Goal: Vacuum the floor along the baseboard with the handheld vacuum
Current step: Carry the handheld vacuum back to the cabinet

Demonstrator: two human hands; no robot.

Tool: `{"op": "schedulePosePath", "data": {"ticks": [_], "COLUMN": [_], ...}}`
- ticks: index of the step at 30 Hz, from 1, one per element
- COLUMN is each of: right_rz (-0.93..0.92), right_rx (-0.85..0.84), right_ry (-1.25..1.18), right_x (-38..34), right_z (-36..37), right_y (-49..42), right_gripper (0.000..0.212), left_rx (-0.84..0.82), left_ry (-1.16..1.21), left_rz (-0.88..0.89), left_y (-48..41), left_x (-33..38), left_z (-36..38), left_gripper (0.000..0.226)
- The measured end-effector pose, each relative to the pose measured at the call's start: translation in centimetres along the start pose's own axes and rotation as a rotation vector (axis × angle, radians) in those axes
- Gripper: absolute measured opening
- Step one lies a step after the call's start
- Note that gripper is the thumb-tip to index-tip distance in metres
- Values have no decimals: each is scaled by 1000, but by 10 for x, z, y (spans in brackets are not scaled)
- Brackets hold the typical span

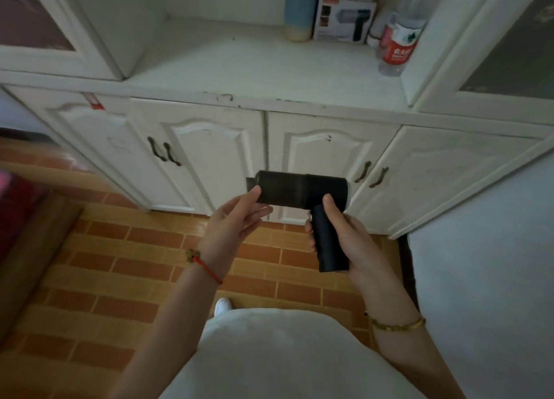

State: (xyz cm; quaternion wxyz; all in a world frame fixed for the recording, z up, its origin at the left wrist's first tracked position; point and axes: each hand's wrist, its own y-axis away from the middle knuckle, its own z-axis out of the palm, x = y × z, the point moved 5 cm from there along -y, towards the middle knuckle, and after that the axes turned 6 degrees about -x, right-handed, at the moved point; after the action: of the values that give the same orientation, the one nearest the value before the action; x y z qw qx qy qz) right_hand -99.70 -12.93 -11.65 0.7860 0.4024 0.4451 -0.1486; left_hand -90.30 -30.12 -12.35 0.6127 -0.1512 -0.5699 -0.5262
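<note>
A black handheld vacuum (295,190) with a pistol-shaped body is held in the air in front of the white cabinet. My right hand (338,233) is wrapped around its handle, thumb up near the barrel. My left hand (236,215) touches the nozzle end of the barrel with thumb and fingertips, palm turned up. The barrel points left. Below lies the brick-patterned floor (126,266), which meets the foot of the cabinet (186,209).
The white cabinet (209,146) has several lower doors with dark handles. On its open shelf stand a vacuum box (341,19), a plastic bottle with a red label (401,36) and a blue container (299,12). A white wall (485,263) rises at the right. A red object (15,206) sits at the left.
</note>
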Motion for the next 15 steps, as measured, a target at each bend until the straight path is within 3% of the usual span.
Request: {"op": "schedulePosePath", "data": {"ticks": [4, 9, 15], "right_rz": [17, 14, 5], "right_rx": [-47, -59, -65], "right_ry": [5, -10, 15], "right_x": [9, 19, 18], "right_z": [71, 148, 205], "right_y": [-32, -65, -91], "right_gripper": [55, 55, 52], "left_rx": [56, 81, 75], "left_ry": [22, -6, -32], "left_rz": [14, 18, 41], "left_y": [1, -3, -15], "left_x": [25, 55, 84], "left_z": [-73, -150, -205], "left_gripper": [33, 52, 36]}}
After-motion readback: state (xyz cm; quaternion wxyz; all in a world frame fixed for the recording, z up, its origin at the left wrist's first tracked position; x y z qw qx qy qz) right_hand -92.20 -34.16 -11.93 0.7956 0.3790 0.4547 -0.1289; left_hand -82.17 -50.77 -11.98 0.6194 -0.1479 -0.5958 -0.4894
